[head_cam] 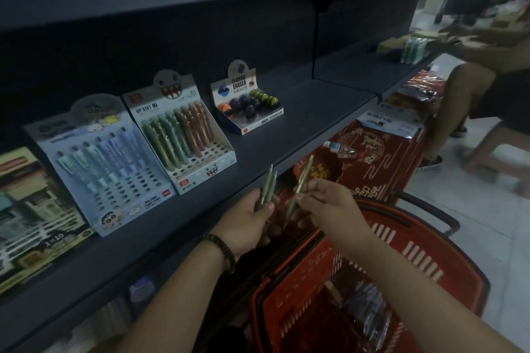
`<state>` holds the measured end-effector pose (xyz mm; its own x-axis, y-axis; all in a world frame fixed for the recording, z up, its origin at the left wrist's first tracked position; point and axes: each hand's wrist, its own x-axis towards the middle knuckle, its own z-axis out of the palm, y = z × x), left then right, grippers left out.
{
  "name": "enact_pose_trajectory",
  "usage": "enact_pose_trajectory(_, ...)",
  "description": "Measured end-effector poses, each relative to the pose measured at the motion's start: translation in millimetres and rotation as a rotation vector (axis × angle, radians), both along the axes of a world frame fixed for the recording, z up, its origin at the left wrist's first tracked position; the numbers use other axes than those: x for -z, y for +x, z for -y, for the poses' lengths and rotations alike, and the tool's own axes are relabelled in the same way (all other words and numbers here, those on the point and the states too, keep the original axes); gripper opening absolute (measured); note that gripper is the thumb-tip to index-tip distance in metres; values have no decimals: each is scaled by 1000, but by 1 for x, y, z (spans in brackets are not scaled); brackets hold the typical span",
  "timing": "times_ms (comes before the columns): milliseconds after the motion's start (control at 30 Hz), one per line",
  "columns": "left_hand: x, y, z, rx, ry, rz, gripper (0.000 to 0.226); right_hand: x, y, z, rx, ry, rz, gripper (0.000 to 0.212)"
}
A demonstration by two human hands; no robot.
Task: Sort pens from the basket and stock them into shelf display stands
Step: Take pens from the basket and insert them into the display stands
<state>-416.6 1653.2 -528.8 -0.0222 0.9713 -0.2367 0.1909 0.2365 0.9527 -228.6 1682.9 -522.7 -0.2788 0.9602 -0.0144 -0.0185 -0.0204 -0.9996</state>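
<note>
Hands grip green pens: left (pixel 249 219) two (pixel 268 184), right (pixel 329 203) one (pixel 299 185).

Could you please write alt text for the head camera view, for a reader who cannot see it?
Left hand holds two green pens and right hand holds another green pen above a red basket. On the dark shelf stand a partly filled stand of green and brown pens, a stand of blue pens and an eraser box.

place: stationery shop | evidence: dark retail shelf (pixel 301 112) with pen display stands (pixel 183 135), eraser box (pixel 246 103), red shopping basket (pixel 372 281), tiled aisle floor (pixel 487 209)
</note>
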Motion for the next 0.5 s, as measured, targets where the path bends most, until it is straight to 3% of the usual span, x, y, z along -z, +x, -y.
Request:
enact_pose_trajectory(233,-5,-1,9,141,-216,176,19,9,-16,21,89,-53,-40,10)
enact_pose_trajectory(500,-16,-21,18,44,-75,225,15,-36,-25,10,114,88,-124,21)
